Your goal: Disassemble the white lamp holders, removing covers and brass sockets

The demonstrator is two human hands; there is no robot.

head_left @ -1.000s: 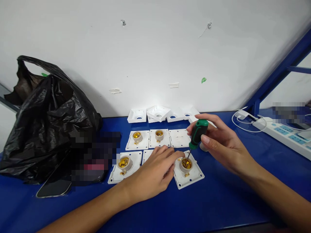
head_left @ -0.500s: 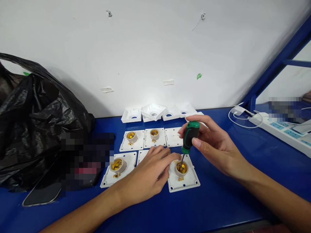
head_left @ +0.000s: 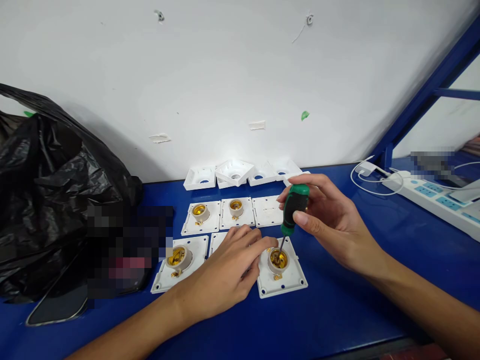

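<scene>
My right hand (head_left: 330,220) grips a green-and-black screwdriver (head_left: 293,207), tip down inside the brass socket of a white lamp-holder plate (head_left: 282,272) on the blue table. My left hand (head_left: 228,265) rests fingers down on the plate's left edge, pressing beside the socket and covering another plate beneath it. A similar plate with a brass socket (head_left: 179,262) lies to the left. Three more plates (head_left: 234,212) form a row behind.
Several white back covers (head_left: 236,172) lie against the wall. A black plastic bag (head_left: 56,190) fills the left, with a phone (head_left: 56,310) in front of it. A white power strip (head_left: 438,200) and cable (head_left: 369,177) lie at right beside a blue frame post.
The view has drifted so everything sits slightly further left and lower. My right hand keeps the screwdriver in the socket, its grip shifted a little; my left hand stays on the plate.
</scene>
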